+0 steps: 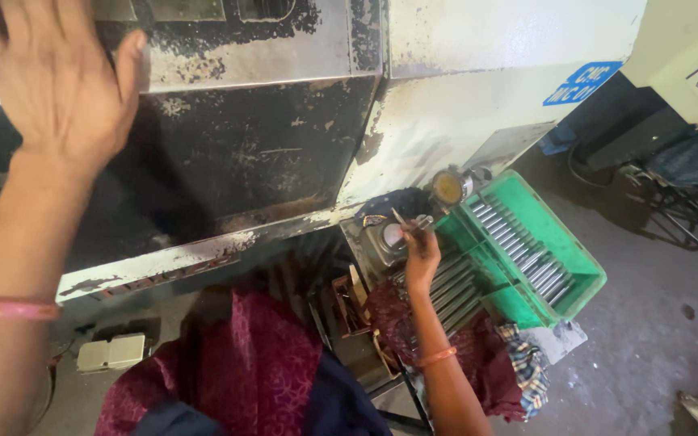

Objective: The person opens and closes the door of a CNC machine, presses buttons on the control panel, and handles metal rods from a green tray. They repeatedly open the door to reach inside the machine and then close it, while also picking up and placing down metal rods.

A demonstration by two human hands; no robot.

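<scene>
Slim metal rod [404,222], pinched by right hand [422,254]; left hand [54,77] spread on machine door [244,145].

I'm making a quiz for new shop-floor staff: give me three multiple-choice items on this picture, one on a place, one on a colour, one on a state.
1. Where is the left hand?
A. Raised flat against the worn machine panel
B. Inside the crate
C. On the floor

2. What colour is the crate of metal rods?
A. Blue
B. Green
C. Yellow

3. What state is the right hand in?
A. Open and empty
B. Out of view
C. Closed on a thin rod

Answers: 1 A, its open palm lies on the dark peeling metal; 2 B, its walls are bright green; 3 C, the fingers pinch a slim rod by the gauge.
</scene>
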